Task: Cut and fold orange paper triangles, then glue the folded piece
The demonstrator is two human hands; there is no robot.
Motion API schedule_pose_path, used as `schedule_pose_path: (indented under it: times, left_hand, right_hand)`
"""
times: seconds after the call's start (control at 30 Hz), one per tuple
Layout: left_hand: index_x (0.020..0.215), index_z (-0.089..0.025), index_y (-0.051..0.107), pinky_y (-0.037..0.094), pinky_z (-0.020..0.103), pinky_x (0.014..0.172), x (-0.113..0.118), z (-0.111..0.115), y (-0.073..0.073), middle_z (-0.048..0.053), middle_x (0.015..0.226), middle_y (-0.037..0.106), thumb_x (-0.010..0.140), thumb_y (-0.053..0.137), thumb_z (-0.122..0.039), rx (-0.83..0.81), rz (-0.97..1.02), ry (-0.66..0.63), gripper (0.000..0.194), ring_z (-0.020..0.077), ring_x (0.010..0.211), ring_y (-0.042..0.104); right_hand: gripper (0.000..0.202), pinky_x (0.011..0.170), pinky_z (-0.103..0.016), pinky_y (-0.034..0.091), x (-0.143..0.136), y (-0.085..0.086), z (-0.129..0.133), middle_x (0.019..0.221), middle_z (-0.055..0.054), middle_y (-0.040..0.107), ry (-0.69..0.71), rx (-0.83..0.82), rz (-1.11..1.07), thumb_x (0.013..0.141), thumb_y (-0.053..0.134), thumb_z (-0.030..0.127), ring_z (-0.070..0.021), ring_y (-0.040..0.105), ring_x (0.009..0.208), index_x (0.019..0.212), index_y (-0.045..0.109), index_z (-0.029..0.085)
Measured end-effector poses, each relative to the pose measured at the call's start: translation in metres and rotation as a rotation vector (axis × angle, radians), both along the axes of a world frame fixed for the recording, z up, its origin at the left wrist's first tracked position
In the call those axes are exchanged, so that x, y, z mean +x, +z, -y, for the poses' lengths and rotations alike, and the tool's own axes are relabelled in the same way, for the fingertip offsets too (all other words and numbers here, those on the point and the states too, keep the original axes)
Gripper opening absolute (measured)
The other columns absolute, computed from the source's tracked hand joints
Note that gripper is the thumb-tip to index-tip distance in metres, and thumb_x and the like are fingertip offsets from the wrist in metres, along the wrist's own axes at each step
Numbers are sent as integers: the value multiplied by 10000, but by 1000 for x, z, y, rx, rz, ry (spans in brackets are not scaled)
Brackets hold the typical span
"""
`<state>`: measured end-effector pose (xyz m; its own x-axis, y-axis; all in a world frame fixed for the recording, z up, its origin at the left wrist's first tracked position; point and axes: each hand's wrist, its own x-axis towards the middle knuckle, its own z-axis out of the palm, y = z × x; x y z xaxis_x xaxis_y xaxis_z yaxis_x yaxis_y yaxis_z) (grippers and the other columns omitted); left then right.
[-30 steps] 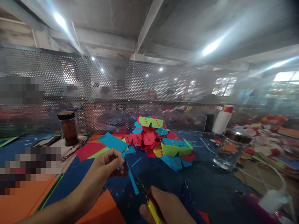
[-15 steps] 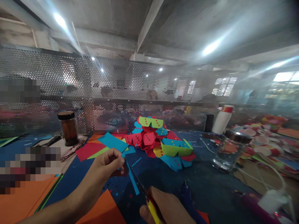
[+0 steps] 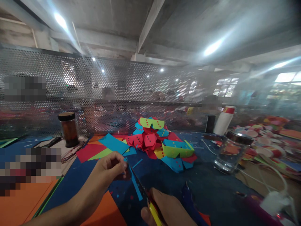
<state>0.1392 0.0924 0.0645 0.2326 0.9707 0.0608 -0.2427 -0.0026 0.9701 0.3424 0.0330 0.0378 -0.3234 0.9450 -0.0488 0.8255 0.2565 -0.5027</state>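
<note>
My left hand (image 3: 115,165) is closed in a pinch on one end of a thin blue paper strip (image 3: 136,187), which hangs down over the dark blue tabletop. My right hand (image 3: 168,208) is wrapped round the yellow handle of a pair of scissors (image 3: 154,213). The dark scissor blades point up and left, with their tips beside my left fingertips and the strip. Another short blue strip (image 3: 137,163) lies just beyond. Past my hands is a pile of folded paper shapes in red, blue and green (image 3: 150,141).
A dark-lidded brown jar (image 3: 68,130) stands at the left, a clear glass jar (image 3: 231,152) at the right. A blue tool (image 3: 189,201) lies beside my right hand. Orange sheets (image 3: 103,212) are near the front edge. White cables and a purple tool (image 3: 255,204) lie far right.
My left hand has shifted slightly to the right and down, and the hanging blue strip has moved with it. My right hand and the scissors look almost unmoved.
</note>
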Motion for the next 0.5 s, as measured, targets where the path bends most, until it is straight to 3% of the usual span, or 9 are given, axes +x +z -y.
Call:
schedule_pose_path:
  times: [0.13,0.3,0.5]
  left_hand:
    - [623,-179,577,464,230,534,0,-2,-3,-39,537,590,545,859,-427,-15,8,13,384,113,504,570]
    - [675,-181,589,490,252,609,-2,3,1,-22,597,624,663,808,-388,2,-14,-20,301,127,578,597]
    - [652,-182,576,492,266,611,-2,5,4,-18,587,619,628,824,-409,-5,-21,-16,337,132,573,584]
  right_hand:
    - [247,498,-254,300,1,-4,-1,697,-32,581,17,18,-10,856,469,440,-134,471,559,788,461,203]
    - [245,483,-249,283,3,-10,-2,675,-27,589,32,67,-23,846,486,436,-124,461,534,786,480,199]
    - [227,471,-239,297,1,-11,-3,656,-28,588,22,47,-57,832,510,411,-125,479,527,764,490,196]
